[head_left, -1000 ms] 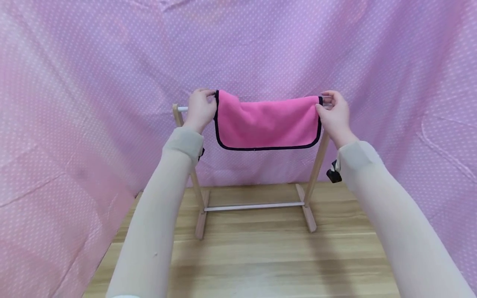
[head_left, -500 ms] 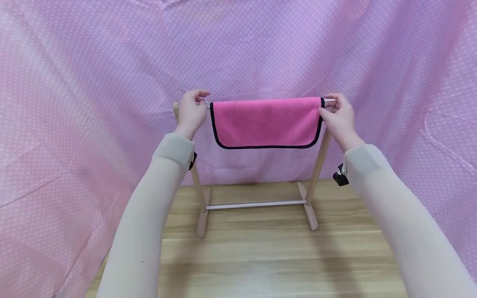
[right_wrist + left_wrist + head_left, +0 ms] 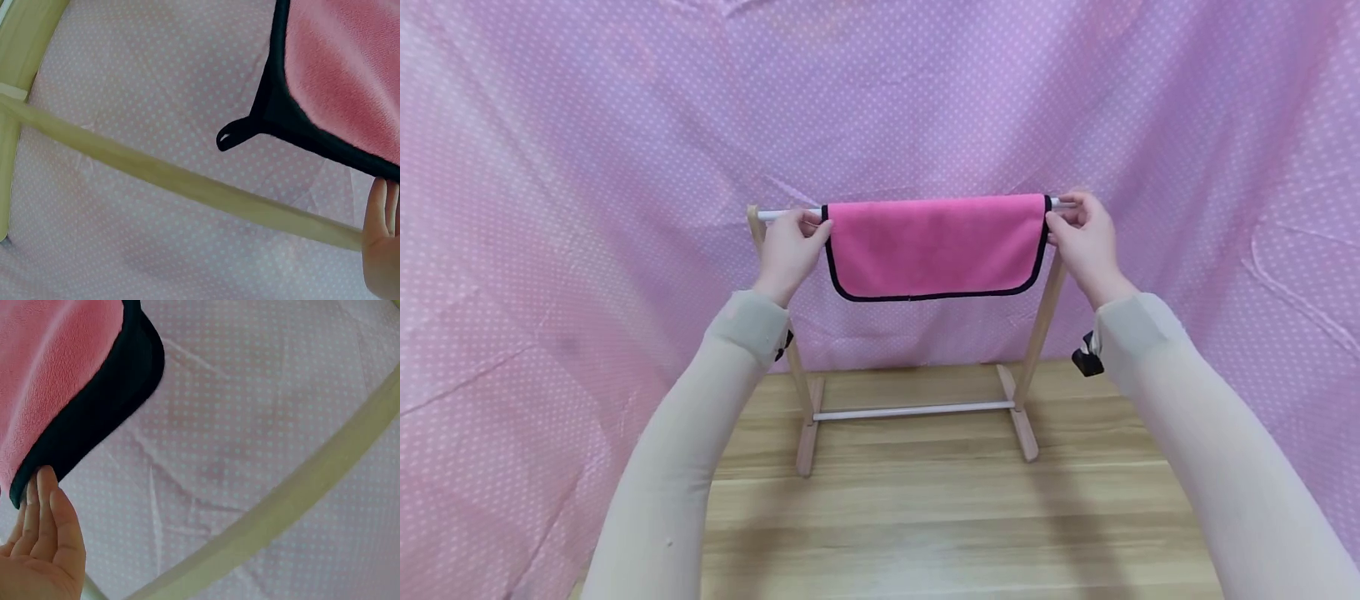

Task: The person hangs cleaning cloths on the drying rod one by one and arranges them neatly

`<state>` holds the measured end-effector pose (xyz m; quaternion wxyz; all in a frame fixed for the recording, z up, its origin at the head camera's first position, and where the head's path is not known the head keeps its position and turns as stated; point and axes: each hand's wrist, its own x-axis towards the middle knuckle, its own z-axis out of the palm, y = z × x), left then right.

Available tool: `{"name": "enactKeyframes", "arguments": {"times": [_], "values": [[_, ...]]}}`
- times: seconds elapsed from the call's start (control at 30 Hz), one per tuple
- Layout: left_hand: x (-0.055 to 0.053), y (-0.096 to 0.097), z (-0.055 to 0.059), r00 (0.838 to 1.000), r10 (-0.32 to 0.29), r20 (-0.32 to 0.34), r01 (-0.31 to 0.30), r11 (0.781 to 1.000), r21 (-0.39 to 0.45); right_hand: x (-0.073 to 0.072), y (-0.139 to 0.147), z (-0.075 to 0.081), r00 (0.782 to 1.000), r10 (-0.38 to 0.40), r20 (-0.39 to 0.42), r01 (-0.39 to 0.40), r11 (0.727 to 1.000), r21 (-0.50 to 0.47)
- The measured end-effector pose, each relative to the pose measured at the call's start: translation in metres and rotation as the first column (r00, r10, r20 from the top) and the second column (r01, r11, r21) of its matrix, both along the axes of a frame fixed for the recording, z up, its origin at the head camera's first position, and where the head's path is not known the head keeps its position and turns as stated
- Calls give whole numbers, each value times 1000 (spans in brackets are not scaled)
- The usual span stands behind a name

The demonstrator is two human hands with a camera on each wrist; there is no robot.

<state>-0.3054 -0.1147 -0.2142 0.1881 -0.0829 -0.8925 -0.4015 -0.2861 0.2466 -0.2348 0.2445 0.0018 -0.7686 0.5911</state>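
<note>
A pink towel (image 3: 936, 246) with black edging hangs folded over the white top rod (image 3: 790, 214) of a small wooden rack. At its left edge my left hand (image 3: 788, 254) pinches the border near the rod, thumb in front. My right hand (image 3: 1084, 250) pinches the opposite border, its fingers partly behind the towel. In the left wrist view, the fingers (image 3: 47, 512) touch the black edging from below. A small black hanging loop (image 3: 236, 132) sticks out from a corner of the towel in the right wrist view.
The rack's wooden legs (image 3: 1039, 333) stand on feet (image 3: 807, 450) on a wood-grain surface (image 3: 887, 525), joined low down by a white bar (image 3: 913, 411). A pink polka-dot curtain (image 3: 887, 100) rises behind and at both sides.
The left hand let go of the towel's upper left corner, moved left, then took hold of the left edge lower down. The towel's raised left part now lies flat along the rod.
</note>
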Motion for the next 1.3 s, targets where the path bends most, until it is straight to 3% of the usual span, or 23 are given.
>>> {"name": "enactKeyframes", "arguments": {"times": [0.17, 0.27, 0.4, 0.47, 0.53, 0.63, 0.73, 0.93, 1.03, 1.13, 1.23, 1.3], "values": [[-6, 4, -4, 999, -33, -9, 34, 989, 142, 1, -7, 6, 999, -12, 50, 14, 999, -30], [-8, 4, -5, 999, -43, -25, 48, 974, 222, 3, -11, 12, 995, 27, 92, -15, 993, -121], [-9, 0, -7, 998, -45, -48, 57, 955, 290, 5, -12, 18, 985, 139, 102, -95, 931, -352], [-10, -4, -8, 997, -44, -58, 61, 941, 332, 6, -12, 20, 976, 189, 110, -130, 906, -403], [-11, -6, -8, 996, -56, -64, 77, 915, 395, 6, -12, 22, 966, 228, 124, -161, 902, -401], [-12, -9, -9, 995, -68, -70, 93, 882, 463, 6, -12, 22, 961, 242, 132, -183, 918, -351], [-12, -13, -9, 994, -68, -81, 99, 867, 489, 6, -12, 20, 968, 228, 108, -184, 932, -312], [-14, -16, -9, 994, -55, -99, 100, 836, 539, 4, -12, 16, 985, 174, -16, -169, 923, -345], [-14, -15, -10, 994, -60, -93, 100, 843, 528, 4, -12, 15, 987, 148, -60, -160, 931, -329], [-15, -15, -14, 994, -62, -90, 99, 868, 487, 5, -11, 12, 989, 131, -64, -143, 950, -279], [-17, -17, -24, 994, -48, -101, 87, 899, 429, 5, -11, 5, 995, 96, -37, -101, 975, -198], [-19, -18, -32, 993, -37, -114, 81, 906, 415, 4, -12, 0, 996, 86, -22, -88, 981, -171]]}}
